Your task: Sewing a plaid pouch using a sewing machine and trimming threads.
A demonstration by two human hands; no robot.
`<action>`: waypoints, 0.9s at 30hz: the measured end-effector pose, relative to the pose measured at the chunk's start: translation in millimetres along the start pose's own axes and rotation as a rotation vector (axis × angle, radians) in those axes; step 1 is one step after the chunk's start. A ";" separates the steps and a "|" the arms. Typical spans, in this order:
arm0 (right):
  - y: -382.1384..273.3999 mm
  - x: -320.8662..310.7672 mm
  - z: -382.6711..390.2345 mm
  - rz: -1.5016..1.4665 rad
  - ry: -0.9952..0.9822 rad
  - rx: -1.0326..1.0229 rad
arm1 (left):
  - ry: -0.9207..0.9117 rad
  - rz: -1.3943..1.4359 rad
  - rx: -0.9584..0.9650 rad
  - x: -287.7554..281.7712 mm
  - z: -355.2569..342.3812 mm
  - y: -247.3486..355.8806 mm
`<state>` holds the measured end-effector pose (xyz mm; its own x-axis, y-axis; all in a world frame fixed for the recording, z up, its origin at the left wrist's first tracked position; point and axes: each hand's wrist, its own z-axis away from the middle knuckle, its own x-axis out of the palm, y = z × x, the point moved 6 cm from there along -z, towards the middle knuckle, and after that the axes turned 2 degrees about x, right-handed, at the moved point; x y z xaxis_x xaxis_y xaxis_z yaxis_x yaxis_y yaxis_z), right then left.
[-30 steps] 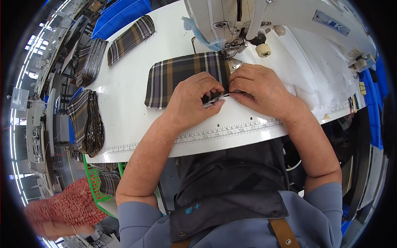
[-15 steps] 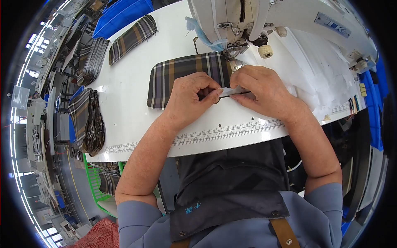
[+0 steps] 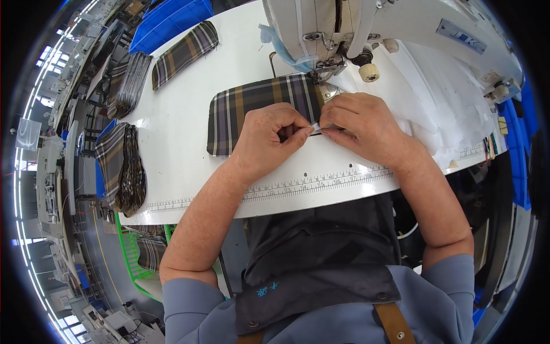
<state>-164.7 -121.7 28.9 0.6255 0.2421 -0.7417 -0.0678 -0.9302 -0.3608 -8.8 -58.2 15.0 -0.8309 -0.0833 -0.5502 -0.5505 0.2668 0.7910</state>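
Pinching one end of small whitish strip (image 3: pixel 315 128) in left grip (image 3: pixel 270 135), thumb against forefinger, hardly any gap. Pinching same strip from the other side in right grip (image 3: pixel 360 121), also closed down, fingertips just beside the left ones. Holding it over the bench (image 3: pixel 177 132), near lower right corner of plaid panel (image 3: pixel 252 103); can't tell if touching. Covering that corner with left grip; panel flat on bench, just beside needle area of sewing machine (image 3: pixel 326 23).

Containers: green basket (image 3: pixel 130 255) below bench's left edge, holding plaid pieces (image 3: pixel 151 253). Blue bin (image 3: pixel 172 26) past far left edge; can't make out contents. Blue tray (image 3: pixel 517 152) at right, same.

Also: two plaid stacks (image 3: pixel 117 160) at left, loose plaid piece (image 3: pixel 186 54) near the farther one, white sheets (image 3: pixel 441 103) at right.
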 end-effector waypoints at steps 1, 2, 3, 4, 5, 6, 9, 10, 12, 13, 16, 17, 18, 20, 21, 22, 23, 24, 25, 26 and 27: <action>-0.4 -0.2 0.0 -0.001 -0.001 -0.006 | 0.002 -0.005 0.004 -0.3 -0.4 1.4; -0.7 -0.4 -0.1 -0.002 -0.003 -0.011 | 0.003 -0.009 0.007 -0.5 -0.6 2.2; -0.9 -0.8 -0.4 -0.002 -0.003 -0.011 | 0.003 -0.010 0.008 -0.5 -0.5 2.5; -1.3 -1.2 -0.9 0.000 -0.003 -0.013 | 0.005 -0.008 0.000 -0.7 -0.3 2.3; -1.5 -1.5 -1.1 0.002 -0.004 -0.014 | 0.007 -0.007 -0.007 -0.9 -0.2 2.0; -1.5 -1.4 -0.7 0.002 -0.004 -0.014 | 0.007 -0.007 -0.007 -0.8 -0.3 1.9; -0.3 -1.0 0.2 0.012 -0.011 0.016 | 0.005 0.003 0.002 -0.3 -0.3 2.3; 0.2 -1.3 0.2 0.012 -0.016 0.038 | 0.004 0.002 -0.004 -0.2 -0.1 2.3; 1.5 -1.1 0.4 0.013 -0.020 0.060 | 0.004 0.001 -0.009 -0.1 -0.1 2.1; 1.6 -0.5 0.7 0.014 -0.024 0.049 | 0.006 -0.003 -0.006 -0.1 -0.3 2.0; 1.2 0.1 0.5 0.016 -0.027 0.035 | 0.007 -0.012 0.003 -0.3 -0.3 2.1; 1.0 0.1 0.3 0.016 -0.025 0.031 | 0.005 -0.016 0.009 -0.3 -0.2 2.2; 1.3 0.4 0.2 0.016 -0.025 0.031 | 0.005 -0.017 0.009 0.0 -0.3 2.0; 1.5 0.5 0.4 0.017 -0.013 0.022 | 0.019 0.004 0.007 0.1 -0.4 1.4; 1.6 0.8 0.7 0.018 -0.013 0.022 | 0.020 0.004 0.007 -0.1 -0.6 1.4; 1.8 0.9 1.0 0.020 -0.013 0.022 | 0.014 -0.003 0.012 -0.2 -0.8 1.8; 1.8 0.9 1.1 0.023 -0.012 0.021 | 0.008 -0.011 0.018 -0.2 -1.0 2.3; 1.9 1.0 1.0 0.023 -0.012 0.021 | 0.008 -0.011 0.017 -0.5 -0.9 2.8; 1.7 0.9 0.9 0.018 -0.012 0.016 | 0.002 -0.007 0.012 -0.3 -0.4 3.2; 1.5 0.8 0.8 0.014 -0.012 0.011 | -0.004 -0.003 0.007 0.0 0.0 3.3; 1.5 0.8 0.5 0.014 -0.012 0.011 | -0.004 -0.003 0.007 0.1 0.3 3.4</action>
<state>-164.7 -122.7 27.5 0.6152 0.2323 -0.7534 -0.0849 -0.9305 -0.3563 -10.7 -57.0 17.6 -0.8287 -0.0807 -0.5539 -0.5527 0.2735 0.7872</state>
